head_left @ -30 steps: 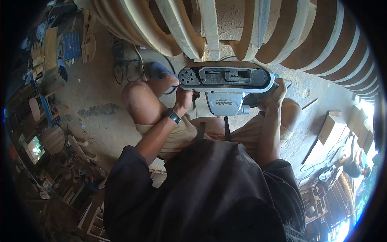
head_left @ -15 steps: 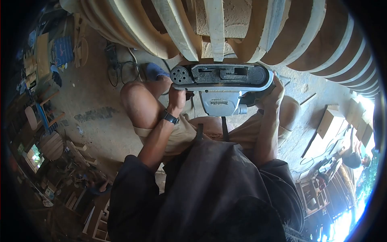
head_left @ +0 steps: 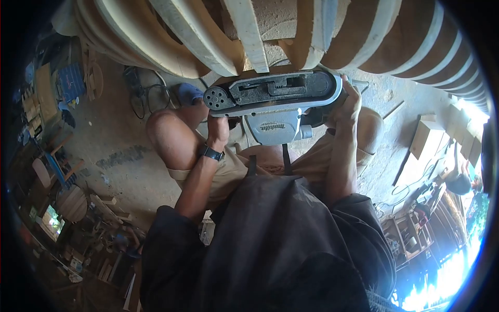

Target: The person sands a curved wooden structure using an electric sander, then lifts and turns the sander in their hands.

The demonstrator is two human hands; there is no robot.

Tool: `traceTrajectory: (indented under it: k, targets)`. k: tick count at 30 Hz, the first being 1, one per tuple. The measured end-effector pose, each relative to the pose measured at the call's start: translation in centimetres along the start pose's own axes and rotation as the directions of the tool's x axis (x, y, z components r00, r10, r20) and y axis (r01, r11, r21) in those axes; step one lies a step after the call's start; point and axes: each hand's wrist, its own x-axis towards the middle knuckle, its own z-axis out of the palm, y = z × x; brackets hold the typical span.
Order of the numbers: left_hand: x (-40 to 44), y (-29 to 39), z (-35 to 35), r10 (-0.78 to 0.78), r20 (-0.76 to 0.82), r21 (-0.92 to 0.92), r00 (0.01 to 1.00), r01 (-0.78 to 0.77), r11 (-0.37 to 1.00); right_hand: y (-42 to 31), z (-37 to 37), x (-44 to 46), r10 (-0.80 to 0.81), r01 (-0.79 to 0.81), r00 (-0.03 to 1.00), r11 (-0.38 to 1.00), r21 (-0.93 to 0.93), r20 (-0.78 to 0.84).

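Note:
A grey and black Makita belt sander (head_left: 273,129) spans the space between my knees, its long side edge facing up at me. My left hand (head_left: 218,130), with a dark watch on the wrist, is closed around its left end; the fingers are partly hidden under the body. At the other end my right hand (head_left: 349,104) grips the sander, thumb up along the front corner and fingers mostly out of sight. The sander's far side lies against or very close to the ends of curved wooden slats (head_left: 254,44); whether they touch I cannot tell.
More curved slats (head_left: 384,36) run off to the upper right. A power cable (head_left: 161,86) lies on the concrete floor (head_left: 125,125) near a blue shoe (head_left: 189,94). Wooden blocks (head_left: 429,132) stand at right, and another person (head_left: 457,179) is beyond them. A round wooden piece (head_left: 71,203) lies left.
The sander and both hands appear slightly farther left and tilted, its right end higher. The slats have also shifted left and up in view, partly because my head moved.

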Motion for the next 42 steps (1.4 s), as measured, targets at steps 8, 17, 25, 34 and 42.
traceTrajectory:
  k: [8, 17, 25, 34, 42]
  targets:
    - [0.5, -0.3, 0.1, 0.006, 0.016, -0.009, 1.0, -0.006, 1.0, -0.3, 1.3, -0.6, -0.003, 0.002, 0.999, 1.0, -0.027, -0.037]
    - [0.1, -0.1, 0.1, -0.047, -0.028, -0.049, 0.998, 0.046, 0.998, -0.5, -0.1, 0.1, 0.082, -0.084, 0.996, 0.996, -0.024, -0.046]
    - [0.3, -0.2, 0.0, -0.025, -0.039, -0.022, 0.999, 0.025, 0.999, -0.2, 1.2, -0.2, 0.207, -0.201, 0.976, 0.976, 0.08, -0.071]
    - [0.1, 0.2, -0.2, 0.0, -0.057, -0.019, 0.998, -0.001, 1.0, 0.1, -0.2, -0.2, 0.159, -0.162, 0.986, 0.983, 0.081, 0.042]
    - [0.8, -0.7, -1.4, 0.002, 0.029, 0.073, 1.0, -0.005, 0.997, 0.6, 1.1, -0.4, 0.144, -0.144, 0.987, 0.99, 0.005, -0.071]
